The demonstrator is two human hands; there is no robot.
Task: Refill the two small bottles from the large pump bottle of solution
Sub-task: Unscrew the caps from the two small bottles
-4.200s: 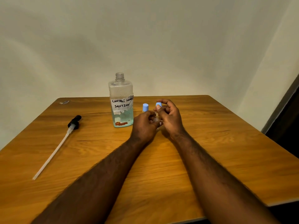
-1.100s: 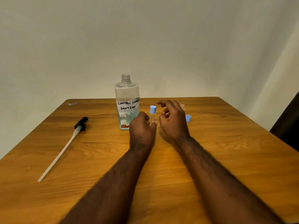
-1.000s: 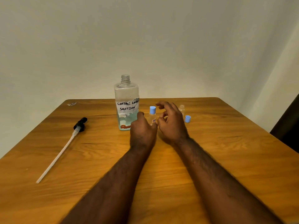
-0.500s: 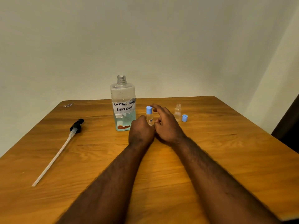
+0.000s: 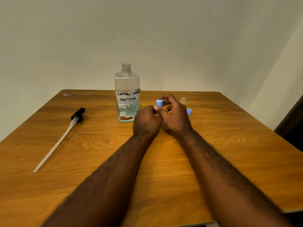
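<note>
the fingers point(image 5: 165, 97) of the right hand point(image 5: 176, 117) pinch the blue cap point(image 5: 159, 103) at centre frame, thumb and forefinger narrow round it, likely to twist it off. the left hand point(image 5: 147, 122) curls just below, apparently gripping the capped small bottle to steady it; the bottle's body is hidden behind both hands. just right of them the other small bottle point(image 5: 183, 101) stands open and looks empty, its loose cap point(image 5: 189, 111) on the table point(image 5: 229, 145) beside it. left of the hands the large bottle point(image 5: 127, 95) stands uncapped for pouring, pale solution in only its lower part. its pump point(image 5: 77, 114) lies at mid left, tube trailing toward the lower left.
</note>
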